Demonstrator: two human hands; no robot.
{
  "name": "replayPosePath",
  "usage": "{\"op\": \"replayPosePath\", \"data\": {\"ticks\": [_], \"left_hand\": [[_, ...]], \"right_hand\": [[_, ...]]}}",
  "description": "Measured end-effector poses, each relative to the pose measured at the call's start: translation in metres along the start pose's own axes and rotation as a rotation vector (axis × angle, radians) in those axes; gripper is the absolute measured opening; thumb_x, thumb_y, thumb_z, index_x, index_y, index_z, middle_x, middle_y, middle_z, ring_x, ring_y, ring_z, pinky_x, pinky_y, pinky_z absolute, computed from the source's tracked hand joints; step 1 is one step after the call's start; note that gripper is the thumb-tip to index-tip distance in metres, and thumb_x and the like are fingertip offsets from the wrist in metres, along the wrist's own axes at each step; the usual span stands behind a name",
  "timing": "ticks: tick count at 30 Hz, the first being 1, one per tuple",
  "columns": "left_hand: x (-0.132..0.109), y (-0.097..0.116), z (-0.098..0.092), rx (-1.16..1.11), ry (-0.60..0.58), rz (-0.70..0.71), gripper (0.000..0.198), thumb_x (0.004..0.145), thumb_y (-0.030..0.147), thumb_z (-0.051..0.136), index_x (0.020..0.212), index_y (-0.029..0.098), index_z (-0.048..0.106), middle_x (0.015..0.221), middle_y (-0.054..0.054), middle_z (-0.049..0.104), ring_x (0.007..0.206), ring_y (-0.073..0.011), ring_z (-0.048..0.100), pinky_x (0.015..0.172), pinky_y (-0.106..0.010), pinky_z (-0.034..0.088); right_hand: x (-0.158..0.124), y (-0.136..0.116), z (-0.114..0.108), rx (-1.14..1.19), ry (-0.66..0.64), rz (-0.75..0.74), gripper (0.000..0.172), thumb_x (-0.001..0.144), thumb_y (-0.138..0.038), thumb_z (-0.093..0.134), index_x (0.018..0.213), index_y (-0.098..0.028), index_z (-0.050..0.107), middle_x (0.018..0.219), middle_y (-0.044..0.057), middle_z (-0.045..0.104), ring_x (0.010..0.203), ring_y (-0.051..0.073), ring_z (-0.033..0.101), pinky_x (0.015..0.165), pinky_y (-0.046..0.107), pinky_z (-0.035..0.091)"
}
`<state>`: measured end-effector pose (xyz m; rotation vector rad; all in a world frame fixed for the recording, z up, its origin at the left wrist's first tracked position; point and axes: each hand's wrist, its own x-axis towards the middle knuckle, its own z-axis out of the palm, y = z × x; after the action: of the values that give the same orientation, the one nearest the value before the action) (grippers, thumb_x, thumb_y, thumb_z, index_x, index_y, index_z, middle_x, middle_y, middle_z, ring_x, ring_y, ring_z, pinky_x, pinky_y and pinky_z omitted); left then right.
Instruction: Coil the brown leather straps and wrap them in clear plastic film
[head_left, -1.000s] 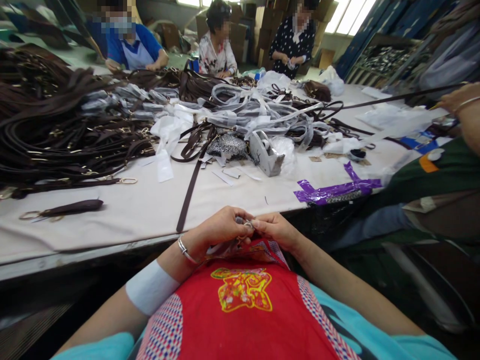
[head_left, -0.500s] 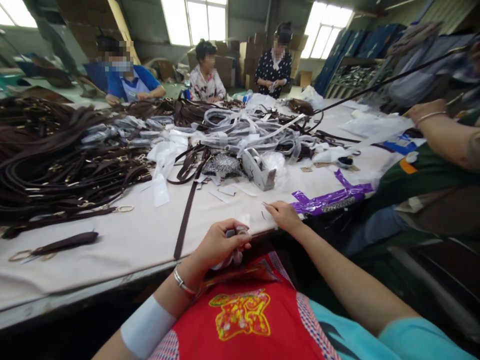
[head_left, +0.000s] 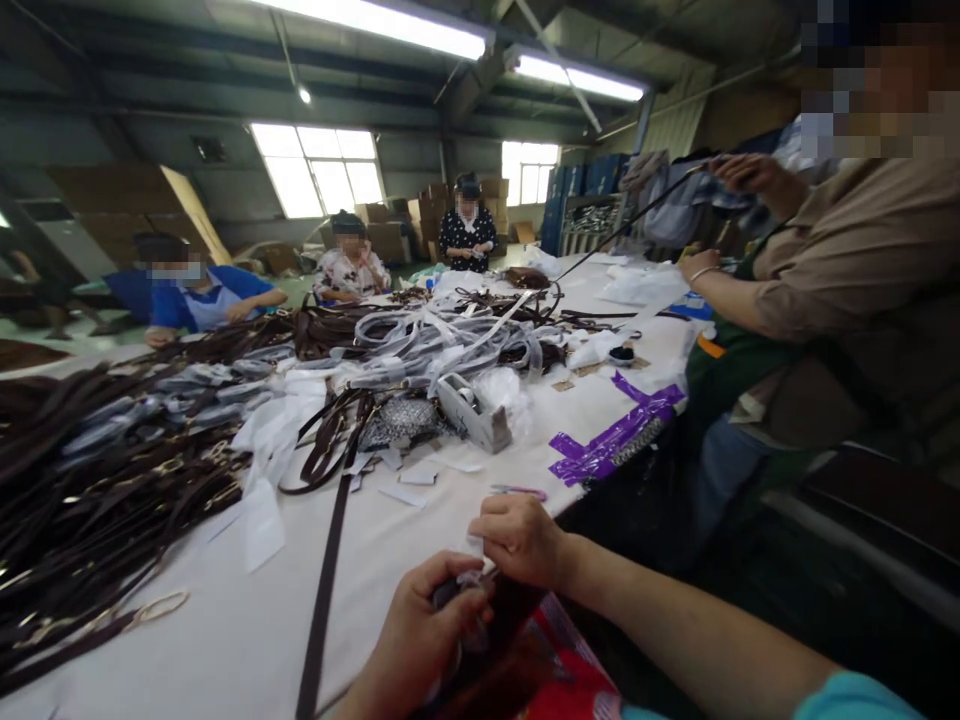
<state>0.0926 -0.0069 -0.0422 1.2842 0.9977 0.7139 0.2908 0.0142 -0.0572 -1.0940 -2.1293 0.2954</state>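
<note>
My left hand [head_left: 435,620], low at the table's front edge, is closed around a small dark piece [head_left: 446,592] with crumpled clear plastic [head_left: 472,580] about it. Its exact kind is hidden by the fingers. Close beside it, my right hand [head_left: 521,540] has its fingers bent and pressed together, over a small white bit at the plastic's edge. What it pinches is hidden. Just beyond my right knuckles lies a slim pink-handled tool [head_left: 519,492]. To the left, a dark brown strap [head_left: 326,590] runs down the pale tabletop [head_left: 232,640].
A heap of brown straps [head_left: 112,500] with metal clips fills the left side. Plastic-wrapped straps [head_left: 420,335], a grey tape dispenser [head_left: 472,412] and purple tape [head_left: 615,435] lie ahead. A co-worker [head_left: 810,270] at right holds a long strap; several others sit or stand across the table.
My right hand has moved in beside my left hand, its fingers now curled. The pink-handled tool shows on the table beyond it. The view has tilted up and turned right.
</note>
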Motion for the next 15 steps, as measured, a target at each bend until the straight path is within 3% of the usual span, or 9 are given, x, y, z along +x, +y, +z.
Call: {"op": "replayPosePath", "data": {"ticks": [3,6,8,11,15], "left_hand": [[0.015,-0.011,-0.008,-0.040,0.206,0.004,0.053,0.070,0.041,0.079,0.112,0.012,0.067,0.063,-0.003,0.069,0.053,-0.0159,0.059,0.051,-0.026,0.047],[0.030,-0.026,-0.021,-0.080,0.418,-0.074,0.059,0.063,0.046,0.082,0.107,0.010,0.068,0.061,-0.004,0.068,0.056,-0.0186,0.063,0.051,-0.026,0.048],[0.036,-0.034,-0.027,-0.099,0.496,-0.124,0.057,0.060,0.047,0.083,0.101,0.011,0.069,0.059,-0.004,0.068,0.057,-0.0190,0.065,0.053,-0.026,0.050],[0.041,-0.040,-0.032,-0.130,0.501,-0.179,0.059,0.058,0.050,0.084,0.099,0.012,0.069,0.060,-0.003,0.068,0.057,-0.0182,0.064,0.054,-0.026,0.050],[0.046,-0.044,-0.033,-0.111,0.467,-0.205,0.065,0.053,0.056,0.086,0.099,0.012,0.070,0.060,-0.003,0.067,0.056,-0.0180,0.061,0.053,-0.025,0.048]], "right_hand": [[0.008,0.042,-0.011,0.278,0.279,0.375,0.014,0.083,-0.026,0.062,0.072,-0.019,0.069,0.068,0.002,0.064,0.067,0.016,0.059,0.065,0.027,0.046],[0.021,0.104,-0.039,0.372,0.502,0.636,0.024,0.084,-0.037,0.060,0.073,-0.016,0.067,0.052,-0.003,0.055,0.047,0.012,0.047,0.046,0.023,0.038],[0.030,0.144,-0.059,0.400,0.569,0.735,0.022,0.082,-0.034,0.058,0.079,-0.014,0.067,0.050,-0.004,0.053,0.040,0.009,0.042,0.039,0.021,0.032],[0.042,0.188,-0.074,0.443,0.605,0.842,0.016,0.075,-0.022,0.061,0.084,-0.012,0.068,0.048,-0.003,0.056,0.039,0.008,0.045,0.038,0.019,0.033],[0.048,0.211,-0.068,0.496,0.561,0.882,0.013,0.071,-0.018,0.063,0.079,-0.010,0.070,0.054,0.002,0.064,0.042,0.008,0.050,0.043,0.019,0.042]]}}
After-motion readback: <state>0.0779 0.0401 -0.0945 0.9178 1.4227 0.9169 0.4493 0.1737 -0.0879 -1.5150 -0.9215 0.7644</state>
